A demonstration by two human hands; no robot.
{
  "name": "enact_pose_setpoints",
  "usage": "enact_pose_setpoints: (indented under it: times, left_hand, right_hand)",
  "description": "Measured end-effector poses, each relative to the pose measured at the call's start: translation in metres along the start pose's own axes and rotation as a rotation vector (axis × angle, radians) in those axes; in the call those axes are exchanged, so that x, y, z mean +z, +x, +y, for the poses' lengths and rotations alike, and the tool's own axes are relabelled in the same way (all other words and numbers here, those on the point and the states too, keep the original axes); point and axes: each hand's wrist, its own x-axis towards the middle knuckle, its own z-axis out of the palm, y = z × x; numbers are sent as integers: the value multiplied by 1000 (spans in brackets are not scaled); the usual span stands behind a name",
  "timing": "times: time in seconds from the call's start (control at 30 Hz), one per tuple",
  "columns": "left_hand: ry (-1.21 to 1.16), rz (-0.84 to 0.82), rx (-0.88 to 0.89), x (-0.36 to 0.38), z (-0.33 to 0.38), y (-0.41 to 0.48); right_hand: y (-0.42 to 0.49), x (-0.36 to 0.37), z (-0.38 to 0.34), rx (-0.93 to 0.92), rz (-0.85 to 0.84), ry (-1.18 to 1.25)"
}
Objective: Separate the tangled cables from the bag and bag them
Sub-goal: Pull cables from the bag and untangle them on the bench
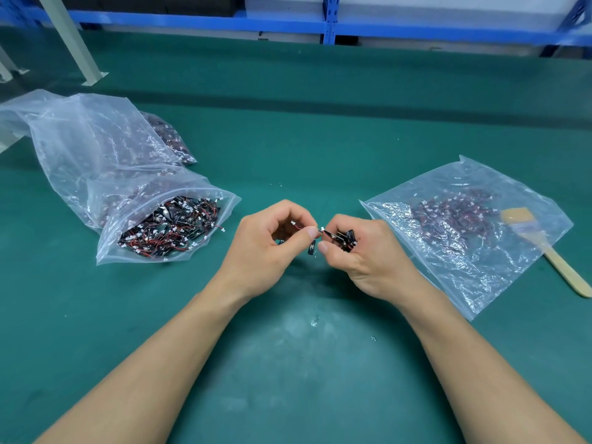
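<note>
Green counter (304, 139): left grip (266, 248) pinches one cable end (298, 226); right grip (358, 251) clasps the tangled bunch (346, 238), evidently to draw one free. Supply bag (115, 219) lies left, receiving bag (480, 283) right.

Green table (320, 139), blue shelving (329, 25) — white post (69, 36)

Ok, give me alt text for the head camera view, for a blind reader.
Two bare hands meet over a green table: the left hand pinches one cable while the right hand holds a small bundle. An open bag of tangled cables lies left; a flatter bag and a brush lie right.
</note>
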Motion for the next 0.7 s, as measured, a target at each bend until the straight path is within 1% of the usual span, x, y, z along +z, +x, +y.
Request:
enact_pose_setpoints:
  times: [0.1,0.27,0.33,0.43,0.53,0.7]
  left_hand:
    - [-27,-19,-3,0,0,-1]
    - [-36,-45,10,2,0,-2]
    - [-36,-43,6,4,0,-2]
    - [2,-37,9,6,-2,-2]
    - [20,-45,25,6,-3,-2]
    - [55,-16,6,-2,-5,2]
  right_hand:
    - [0,0,2,-23,23,-12]
    - [0,1,4,-100,65,-180]
    - [-1,1,4,-120,53,-244]
    - [-1,1,6,-100,36,-299]
    - [-1,2,6,-77,74,-284]
    - [0,1,5,-72,189,-226]
